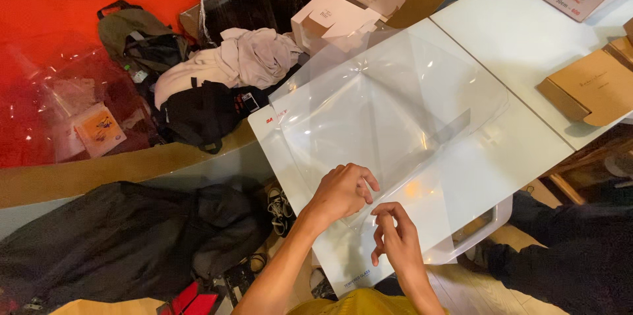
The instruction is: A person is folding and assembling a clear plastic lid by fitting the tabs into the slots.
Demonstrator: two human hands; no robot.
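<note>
Head view | two hands: left hand (343,191), right hand (394,236) | one clear sheet (395,104) pinched

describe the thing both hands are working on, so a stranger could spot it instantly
On the white glass table, a large clear plastic sheet lies spread. The left hand and right hand meet at its near edge. Unlike the cardboard boxes, it is see-through and glossy.

Bright overhead light, glare on clear sheet (395,110).
</note>
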